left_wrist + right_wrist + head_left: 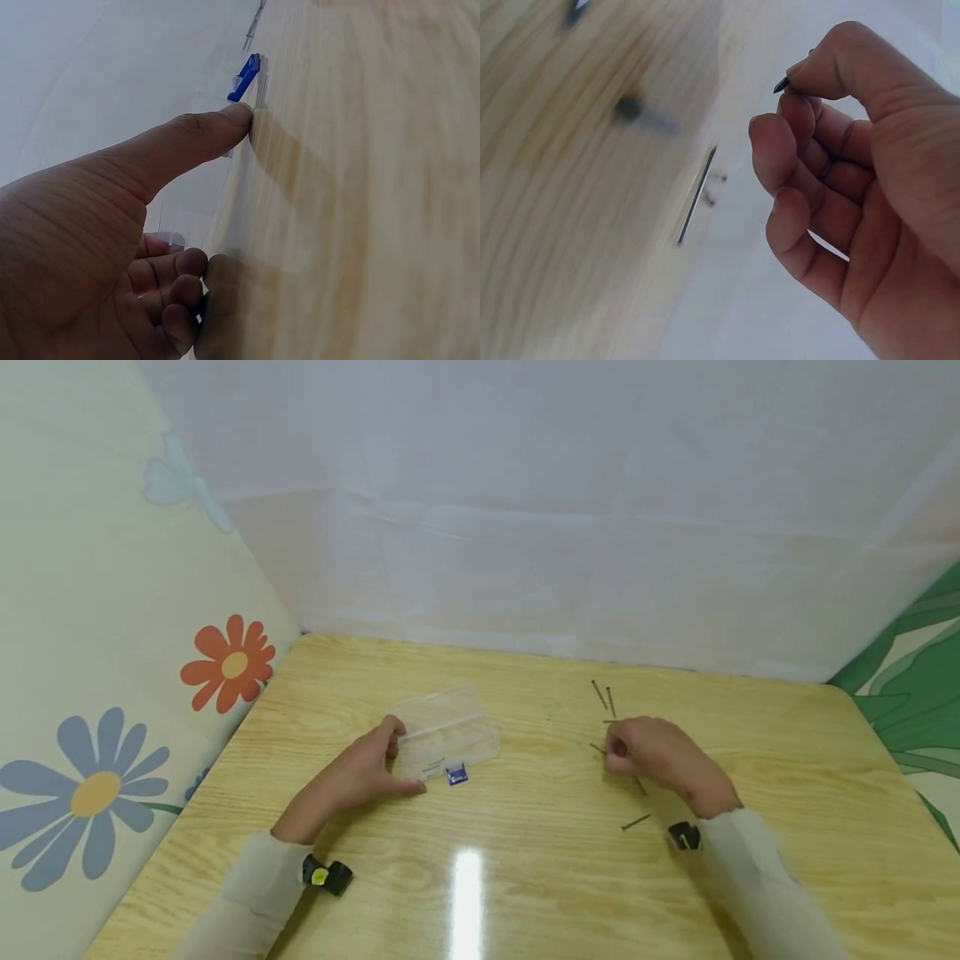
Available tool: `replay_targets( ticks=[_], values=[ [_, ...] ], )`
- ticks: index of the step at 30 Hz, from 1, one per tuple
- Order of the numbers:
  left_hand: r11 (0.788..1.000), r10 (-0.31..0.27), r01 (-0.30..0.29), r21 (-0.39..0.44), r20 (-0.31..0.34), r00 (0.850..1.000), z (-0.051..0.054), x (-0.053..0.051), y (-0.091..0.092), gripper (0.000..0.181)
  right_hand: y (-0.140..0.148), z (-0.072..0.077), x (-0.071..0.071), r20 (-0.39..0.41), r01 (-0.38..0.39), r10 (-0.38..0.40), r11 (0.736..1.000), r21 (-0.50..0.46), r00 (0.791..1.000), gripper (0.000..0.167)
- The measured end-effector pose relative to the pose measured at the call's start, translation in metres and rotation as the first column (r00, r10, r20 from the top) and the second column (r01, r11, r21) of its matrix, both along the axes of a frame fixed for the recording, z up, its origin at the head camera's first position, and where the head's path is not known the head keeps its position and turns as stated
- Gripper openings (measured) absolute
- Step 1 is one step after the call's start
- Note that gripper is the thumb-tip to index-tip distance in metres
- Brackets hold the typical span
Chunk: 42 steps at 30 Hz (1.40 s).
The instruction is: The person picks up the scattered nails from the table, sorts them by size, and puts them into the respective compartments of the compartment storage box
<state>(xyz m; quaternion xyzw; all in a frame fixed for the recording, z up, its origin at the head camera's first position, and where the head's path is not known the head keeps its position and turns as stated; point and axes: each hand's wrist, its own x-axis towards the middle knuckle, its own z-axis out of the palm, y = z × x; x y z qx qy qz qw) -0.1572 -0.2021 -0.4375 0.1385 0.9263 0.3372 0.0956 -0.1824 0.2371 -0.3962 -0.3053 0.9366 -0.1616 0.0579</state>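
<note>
A clear plastic box point(457, 722) with a blue latch point(457, 774) lies left of the table's middle, with a few thin nails point(433, 766) in its near part. My left hand point(363, 772) holds the left end of the box, thumb along the near edge and fingers at the far corner. In the right wrist view, my right hand point(855, 157) pinches a dark nail point(781, 85) between thumb and index finger, its pointed tip showing. Several loose nails point(636, 822) lie on the table around that hand, which partly hides some of them.
The wood-grain table point(540, 860) has a pale cloth point(525, 560) hanging behind it. A flower-printed cloth point(82, 568) borders the left side, and green leaf print point(926, 693) borders the right. Two more nails point(599, 693) lie beyond the right hand.
</note>
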Motion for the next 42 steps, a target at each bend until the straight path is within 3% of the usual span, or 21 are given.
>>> replay_targets(
  ticks=[10, 15, 28, 42],
  values=[
    [1.0, -0.002, 0.002, 0.005, 0.002, 1.0, -0.002, -0.001, 0.0, 0.081, -0.046, 0.0, -0.008, 0.013, -0.088, 0.089, 0.996, -0.02, 0.996, 0.018],
    [1.0, 0.003, -0.003, -0.004, 0.004, 1.0, -0.001, 0.0, 0.0, 0.081, -0.07, -0.001, -0.014, -0.018, -0.142, 0.142, 0.99, -0.006, 0.99, 0.019],
    [1.0, -0.002, 0.002, 0.007, -0.014, 1.0, -0.001, 0.0, -0.001, 0.081, -0.136, 0.003, -0.024, -0.011, -0.217, 0.219, 0.971, 0.103, 0.976, 0.017],
    [1.0, -0.002, 0.003, 0.009, -0.01, 1.0, 0.0, -0.001, 0.001, 0.081, -0.166, 0.008, -0.031, -0.003, -0.199, 0.202, 0.964, 0.174, 0.979, 0.018]
  ],
)
